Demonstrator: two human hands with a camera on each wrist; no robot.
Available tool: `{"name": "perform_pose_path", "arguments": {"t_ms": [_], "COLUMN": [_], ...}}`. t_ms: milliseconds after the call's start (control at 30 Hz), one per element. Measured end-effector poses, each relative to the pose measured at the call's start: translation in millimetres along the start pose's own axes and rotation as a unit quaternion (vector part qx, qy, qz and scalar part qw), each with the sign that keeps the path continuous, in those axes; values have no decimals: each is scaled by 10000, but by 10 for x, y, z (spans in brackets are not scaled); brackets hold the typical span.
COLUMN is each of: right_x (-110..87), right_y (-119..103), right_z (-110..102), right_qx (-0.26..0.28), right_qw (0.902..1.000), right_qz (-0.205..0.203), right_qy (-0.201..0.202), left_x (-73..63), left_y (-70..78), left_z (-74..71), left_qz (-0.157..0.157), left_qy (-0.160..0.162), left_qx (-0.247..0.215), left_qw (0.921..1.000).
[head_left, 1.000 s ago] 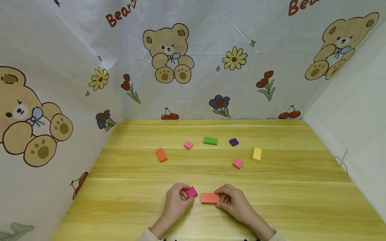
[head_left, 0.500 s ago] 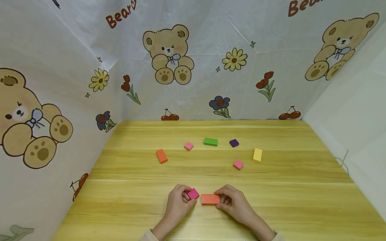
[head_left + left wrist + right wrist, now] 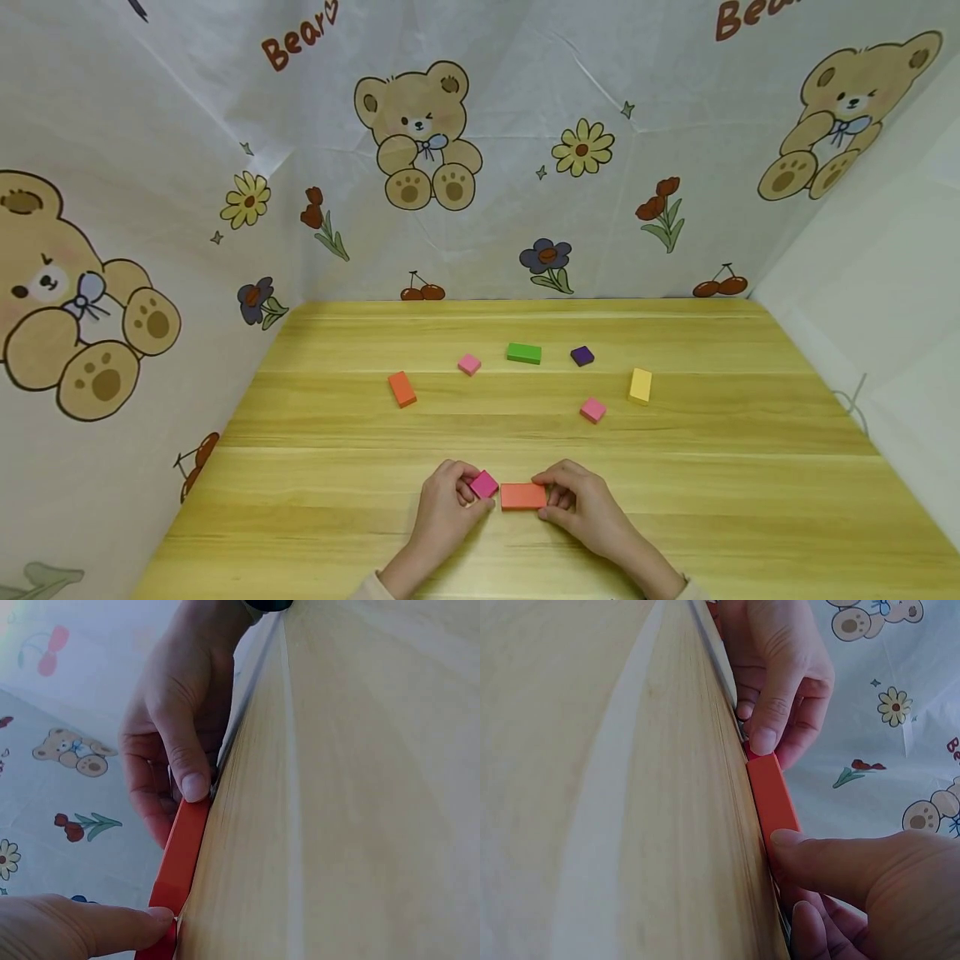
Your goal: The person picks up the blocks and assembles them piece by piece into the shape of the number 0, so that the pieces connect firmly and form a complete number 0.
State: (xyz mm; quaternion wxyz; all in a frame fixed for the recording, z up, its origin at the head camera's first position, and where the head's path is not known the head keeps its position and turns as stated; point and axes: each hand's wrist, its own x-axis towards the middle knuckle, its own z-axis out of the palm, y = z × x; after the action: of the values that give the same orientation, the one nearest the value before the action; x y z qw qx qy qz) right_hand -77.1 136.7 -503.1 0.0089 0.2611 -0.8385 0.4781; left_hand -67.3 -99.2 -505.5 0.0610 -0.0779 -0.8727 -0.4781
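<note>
Eight blocks are on the worktop (image 3: 750, 517): two orange, two light pink, and one each of magenta, green, purple and yellow. The left hand (image 3: 441, 510) has thumb and fingers only a block's breadth apart, pinching the magenta block (image 3: 483, 484). The right hand (image 3: 588, 507) pinches the right end of the coral-orange block (image 3: 522, 497) the same way. Both blocks lie nearer the worktop's near side, end to end; whether they quite touch is hard to tell. Toward the far edge stand the green block (image 3: 524, 353) and purple block (image 3: 582, 356), with one pink block (image 3: 469, 364) beside them. The red-orange block (image 3: 402, 389) lies toward the left edge, the yellow block (image 3: 640, 386) toward the right, near the other pink block (image 3: 592, 410).
</note>
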Motion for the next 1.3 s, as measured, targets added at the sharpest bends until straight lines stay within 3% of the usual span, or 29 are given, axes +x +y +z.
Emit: {"name": "perform_pose_path", "arguments": {"t_ms": [467, 733, 833, 933, 1100, 1300], "right_x": [23, 35, 54, 109, 274, 457], "right_y": [-20, 12, 49, 99, 235, 437], "right_z": [-13, -185, -298, -423, -643, -829], "right_qx": [44, 444, 293, -246, -1171, -1531], "right_qw": [9995, 9972, 9976, 9955, 9796, 9695], "right_qz": [234, 370, 598, 815, 938, 1206], "right_qy": [-205, -469, -191, 428, 1338, 1483], "left_x": [2, -2, 1, 11, 16, 1], "left_y": [5, 17, 27, 27, 4, -18], "left_z": [-19, -15, -13, -9, -3, 16], "left_qz": [-34, 11, 40, 79, 132, 78], "left_qy": [-27, -6, 1, 1, 48, 20], "left_qx": [106, 139, 157, 161, 170, 136], "left_qw": [9999, 9999, 9999, 9998, 9998, 9999]}}
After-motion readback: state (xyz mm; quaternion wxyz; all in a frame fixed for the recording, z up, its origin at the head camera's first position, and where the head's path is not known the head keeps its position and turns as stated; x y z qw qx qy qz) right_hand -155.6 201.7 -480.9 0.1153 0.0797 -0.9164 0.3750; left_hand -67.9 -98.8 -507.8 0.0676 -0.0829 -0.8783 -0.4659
